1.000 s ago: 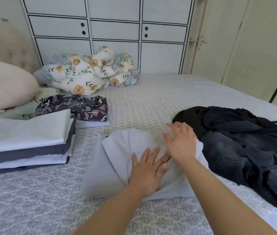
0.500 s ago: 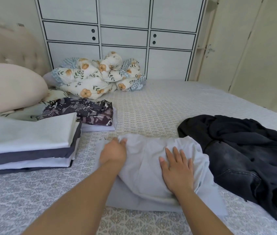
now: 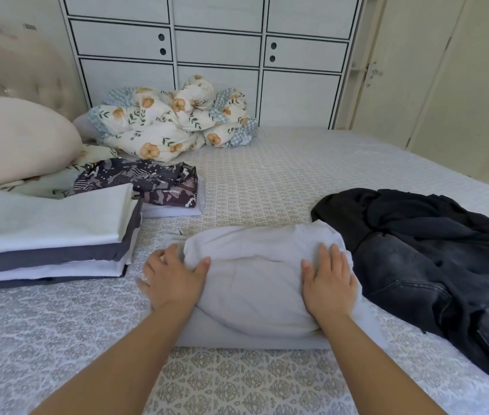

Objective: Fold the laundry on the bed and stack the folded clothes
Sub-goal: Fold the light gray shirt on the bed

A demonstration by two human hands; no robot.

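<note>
Both hands are down on the pale garment (image 3: pixel 255 283), which sits folded at the near centre of the bed (image 3: pixel 282 175); the left hand (image 3: pixel 174 280) lies at its nine o'clock edge, fingers loosely together and bent over the fold, thumb laid out toward the middle, seemingly tucking that side under; whether the fingertips pinch cloth beneath I cannot tell; the right hand (image 3: pixel 330 286) lies flat at three o'clock, fingers straight and close together, pressing the bundle down, by the look of it so the fold holds its shape while the other side is tidied. The garment still bulges in the middle, so I'd judge this fold nearly done but not yet flattened for stacking. At ten o'clock waits the stack of folded linens (image 3: pixel 48 235), white and grey layers, an obvious landing spot close enough for a short carry; just behind it, a folded patterned piece (image 3: pixel 147 184) on a white one. At three o'clock the dark heap of clothes (image 3: pixel 435 259) lies unfolded, touching the pale garment's right edge, plainly work remaining. At twelve, a bunched floral quilt (image 3: pixel 174 124) against the wardrobe (image 3: pixel 216 49); a pillow (image 3: pixel 12 139) at far ten.
</note>
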